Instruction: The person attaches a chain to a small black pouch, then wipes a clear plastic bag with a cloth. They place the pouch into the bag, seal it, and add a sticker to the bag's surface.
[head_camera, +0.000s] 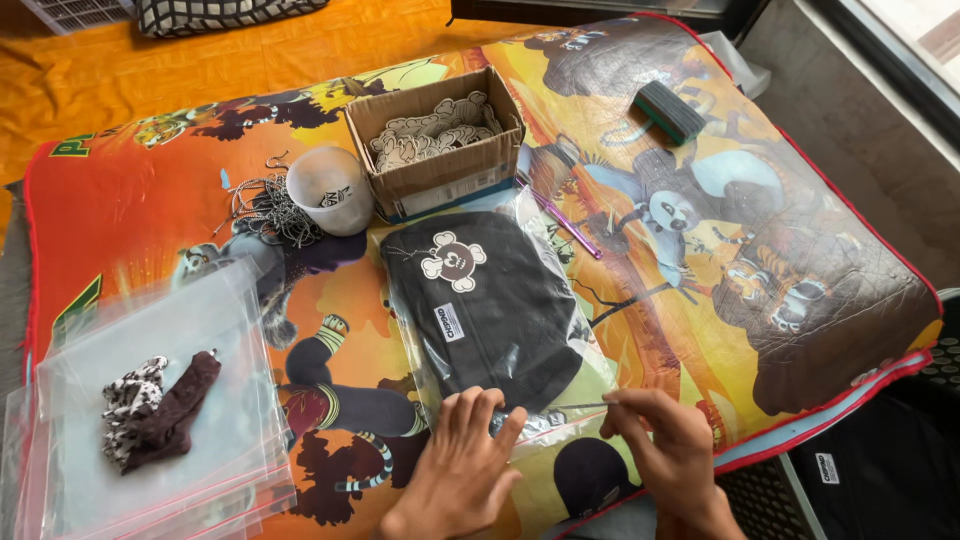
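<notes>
Left hand (462, 462) flat, fingers spread, pressing lower edge of clear bag (520, 330) holding black beanie (485, 305). Right hand (665, 440), just beside, pinches thin strip (575, 406) at bag mouth. Beyond hands: cardboard box (440, 140), white cup (330, 188), purple hook (565, 222). Far left of left hand: stacked clear bags (150, 400).

A bagged garment (487, 305) lies mid-mat (800, 290), with the left hand (462, 468) on its near edge and the right hand (668, 448) just beside; behind it sits a cardboard box (437, 140), a cup (330, 189) to its left beside hooks (265, 205); far left lies a stack of bags (150, 400); a block (669, 111) rests far right.
</notes>
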